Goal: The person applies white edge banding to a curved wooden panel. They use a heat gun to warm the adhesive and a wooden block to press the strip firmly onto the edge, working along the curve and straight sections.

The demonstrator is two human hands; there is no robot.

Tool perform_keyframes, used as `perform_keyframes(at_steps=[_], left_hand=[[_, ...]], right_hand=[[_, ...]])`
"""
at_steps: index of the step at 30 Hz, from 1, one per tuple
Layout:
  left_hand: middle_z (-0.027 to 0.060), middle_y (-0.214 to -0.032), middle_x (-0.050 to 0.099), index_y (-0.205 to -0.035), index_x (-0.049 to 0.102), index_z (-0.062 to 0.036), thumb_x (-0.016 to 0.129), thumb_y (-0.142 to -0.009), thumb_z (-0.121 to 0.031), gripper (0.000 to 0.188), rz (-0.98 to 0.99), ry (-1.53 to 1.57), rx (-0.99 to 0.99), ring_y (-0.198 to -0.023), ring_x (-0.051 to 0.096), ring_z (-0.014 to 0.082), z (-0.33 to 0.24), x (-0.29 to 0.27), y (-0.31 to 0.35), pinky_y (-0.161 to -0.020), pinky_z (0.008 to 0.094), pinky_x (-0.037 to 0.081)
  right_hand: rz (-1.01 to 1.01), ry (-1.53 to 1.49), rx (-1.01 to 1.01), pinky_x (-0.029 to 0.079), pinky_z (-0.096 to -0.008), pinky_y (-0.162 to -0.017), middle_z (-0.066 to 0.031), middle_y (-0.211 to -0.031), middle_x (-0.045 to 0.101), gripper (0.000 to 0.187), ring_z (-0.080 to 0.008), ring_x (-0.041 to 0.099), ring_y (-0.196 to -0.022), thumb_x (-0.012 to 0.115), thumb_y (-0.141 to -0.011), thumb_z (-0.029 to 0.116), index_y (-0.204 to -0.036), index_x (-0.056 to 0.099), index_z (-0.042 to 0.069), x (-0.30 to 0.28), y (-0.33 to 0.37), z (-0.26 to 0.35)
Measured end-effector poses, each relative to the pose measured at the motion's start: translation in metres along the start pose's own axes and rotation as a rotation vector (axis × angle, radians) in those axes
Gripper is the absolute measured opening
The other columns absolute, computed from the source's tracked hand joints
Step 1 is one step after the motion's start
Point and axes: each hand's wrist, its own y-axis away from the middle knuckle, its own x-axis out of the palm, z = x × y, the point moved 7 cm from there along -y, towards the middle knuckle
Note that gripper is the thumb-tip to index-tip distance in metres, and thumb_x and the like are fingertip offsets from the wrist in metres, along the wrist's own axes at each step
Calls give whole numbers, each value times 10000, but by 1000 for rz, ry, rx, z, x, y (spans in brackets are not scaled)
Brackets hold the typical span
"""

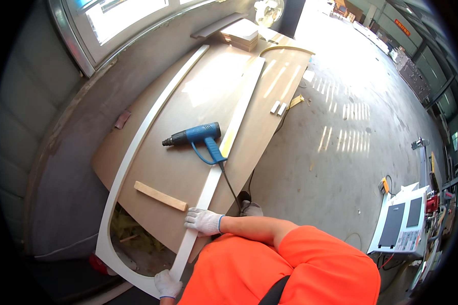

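Observation:
A long white U-shaped frame (118, 185) lies over a brown board tabletop (168, 168), its rounded end jutting past the near edge. At that end my left hand (167, 284), in a white glove, is closed on the frame near its corner. Farther up the right-hand leg, my gloved right hand (203, 221) wraps round the strip. A blue heat gun (201, 134) rests on its side, nozzle to the left, its handle end over that leg. Just beyond my right hand, a wooden stick (160, 195) lies between the legs.
Stacked boards (240, 35) and a curved strip (287, 48) are at the table's far end. Two small white blocks (278, 107) sit by the right edge. The heat gun's cord (230, 185) hangs toward the floor. A wall with a window runs along the left. A white machine (401, 219) stands right.

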Motion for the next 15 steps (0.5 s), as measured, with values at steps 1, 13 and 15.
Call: perform_keyframes(at_steps=[1, 13, 15], left_hand=[[203, -1075, 715, -1051, 701, -33, 869, -614, -317, 548, 3, -25, -6, -1102, 667, 407, -14, -19, 4, -1066, 518, 480], [224, -1149, 723, -1181, 705, 4, 770, -709, -96, 487, 7, -100, -259, -1147, 678, 433, -48, -12, -9, -1155, 534, 463], [216, -1130, 716, -1166, 703, -2, 774, -705, -95, 476, 86, -144, -294, -1125, 674, 431, -47, -11, -7, -1120, 526, 479]], right_hand=[[59, -18, 17, 369, -526, -1300, -165, -1436, 643, 693, -400, 546, -1451, 862, -771, 280, -1391, 647, 59, -15, 2, -5], [-325, -79, -36, 515, -541, -1124, -195, -1381, 672, 497, -423, 642, -1294, 816, -876, 231, -1316, 698, 32, -172, 120, -152], [-377, -79, 93, 520, -542, -1102, -189, -1363, 682, 468, -414, 649, -1280, 798, -877, 193, -1309, 702, 43, -190, 132, -190]])
